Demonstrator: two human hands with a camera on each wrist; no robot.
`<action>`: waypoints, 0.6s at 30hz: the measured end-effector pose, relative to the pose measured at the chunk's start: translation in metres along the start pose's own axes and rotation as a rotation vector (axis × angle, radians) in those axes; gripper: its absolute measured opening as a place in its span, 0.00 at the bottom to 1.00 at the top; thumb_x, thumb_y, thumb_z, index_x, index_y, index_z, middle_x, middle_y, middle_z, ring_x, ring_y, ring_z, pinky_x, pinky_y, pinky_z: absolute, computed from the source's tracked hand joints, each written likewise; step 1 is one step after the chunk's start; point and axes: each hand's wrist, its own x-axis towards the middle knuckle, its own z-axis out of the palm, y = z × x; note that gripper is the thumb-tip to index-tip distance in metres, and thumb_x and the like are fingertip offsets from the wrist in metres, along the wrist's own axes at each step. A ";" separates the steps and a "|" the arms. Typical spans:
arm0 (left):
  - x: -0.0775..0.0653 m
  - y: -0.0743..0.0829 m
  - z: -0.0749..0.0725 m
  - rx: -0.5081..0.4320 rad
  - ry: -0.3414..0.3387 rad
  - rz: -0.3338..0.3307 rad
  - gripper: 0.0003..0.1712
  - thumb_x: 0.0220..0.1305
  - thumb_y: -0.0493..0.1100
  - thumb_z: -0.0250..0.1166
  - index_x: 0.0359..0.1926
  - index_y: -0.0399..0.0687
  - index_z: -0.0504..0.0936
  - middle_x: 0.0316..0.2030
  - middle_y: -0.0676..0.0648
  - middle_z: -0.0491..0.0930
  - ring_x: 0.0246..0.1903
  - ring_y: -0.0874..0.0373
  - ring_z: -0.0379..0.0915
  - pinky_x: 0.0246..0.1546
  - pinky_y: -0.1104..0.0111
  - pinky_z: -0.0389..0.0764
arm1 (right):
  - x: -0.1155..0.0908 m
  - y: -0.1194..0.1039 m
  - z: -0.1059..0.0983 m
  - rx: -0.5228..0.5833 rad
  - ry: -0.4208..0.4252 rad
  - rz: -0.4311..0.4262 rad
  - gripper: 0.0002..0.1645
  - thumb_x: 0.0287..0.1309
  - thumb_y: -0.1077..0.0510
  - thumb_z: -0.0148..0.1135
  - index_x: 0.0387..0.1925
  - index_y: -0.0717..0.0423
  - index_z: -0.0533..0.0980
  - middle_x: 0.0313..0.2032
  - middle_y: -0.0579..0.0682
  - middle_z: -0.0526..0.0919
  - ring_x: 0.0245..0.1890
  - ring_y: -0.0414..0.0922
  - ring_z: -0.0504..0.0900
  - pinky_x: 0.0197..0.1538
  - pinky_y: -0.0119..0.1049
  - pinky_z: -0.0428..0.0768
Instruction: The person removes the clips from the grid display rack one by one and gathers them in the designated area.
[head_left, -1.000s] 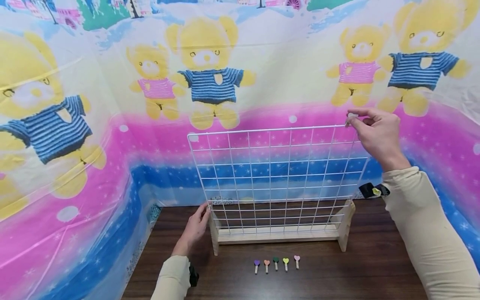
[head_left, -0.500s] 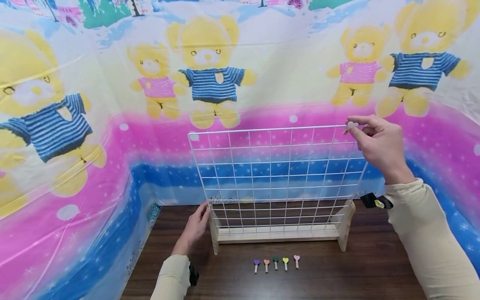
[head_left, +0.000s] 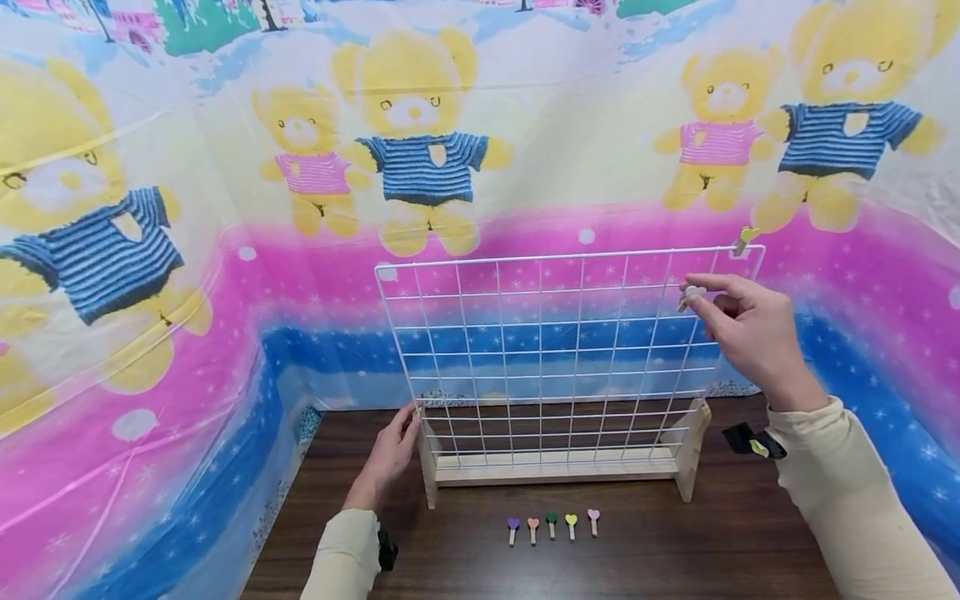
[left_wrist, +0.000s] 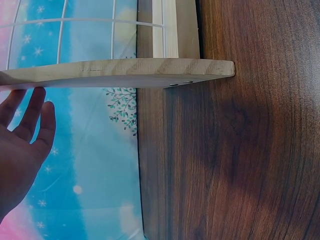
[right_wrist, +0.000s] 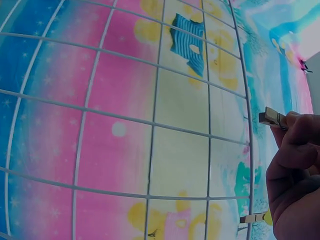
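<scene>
My right hand (head_left: 757, 329) pinches a small wooden clothespin with a white heart (head_left: 694, 293) between thumb and index finger. It is in front of the upper right of a white wire grid (head_left: 540, 261). In the right wrist view the clothespin's bare wooden end (right_wrist: 270, 117) points toward the grid's top wire. A clothespin with a yellow heart (head_left: 746, 239) is clipped to the top wire near the right corner. My left hand (head_left: 392, 450) rests its fingertips against the left wooden side piece (left_wrist: 120, 72) of the grid's stand, fingers fairly straight.
On the dark wooden table (head_left: 480, 575), in front of the stand, lies a row of several heart clothespins: purple (head_left: 513, 531), orange (head_left: 533, 531), green (head_left: 552, 525), yellow (head_left: 572, 527) and pink (head_left: 594, 522). Behind the grid hangs a teddy-bear printed cloth (head_left: 585, 167).
My right hand has moved down from the grid's top wire, still pinching the white-heart clothespin. The clipped yellow-heart clothespin and the grid's right corner have come into view. My left hand stays put.
</scene>
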 end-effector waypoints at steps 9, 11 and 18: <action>-0.001 0.000 0.000 -0.001 0.004 -0.005 0.21 0.75 0.44 0.47 0.66 0.54 0.67 0.55 0.37 0.74 0.54 0.44 0.70 0.50 0.49 0.71 | -0.021 0.005 0.011 -0.019 -0.054 -0.081 0.17 0.56 0.63 0.66 0.49 0.49 0.81 0.17 0.42 0.78 0.15 0.35 0.72 0.16 0.28 0.64; 0.000 -0.001 0.000 -0.001 0.000 -0.010 0.21 0.75 0.45 0.47 0.66 0.53 0.66 0.56 0.37 0.74 0.55 0.44 0.70 0.50 0.49 0.71 | -0.024 0.007 0.013 -0.026 -0.071 -0.100 0.18 0.54 0.64 0.67 0.48 0.50 0.81 0.17 0.40 0.75 0.15 0.35 0.71 0.17 0.27 0.65; 0.001 -0.002 0.000 -0.001 0.003 -0.015 0.21 0.75 0.45 0.47 0.66 0.54 0.66 0.56 0.38 0.73 0.55 0.44 0.70 0.50 0.49 0.72 | -0.037 0.017 0.022 -0.057 -0.123 -0.162 0.19 0.52 0.65 0.69 0.47 0.52 0.82 0.22 0.37 0.71 0.15 0.33 0.68 0.18 0.26 0.65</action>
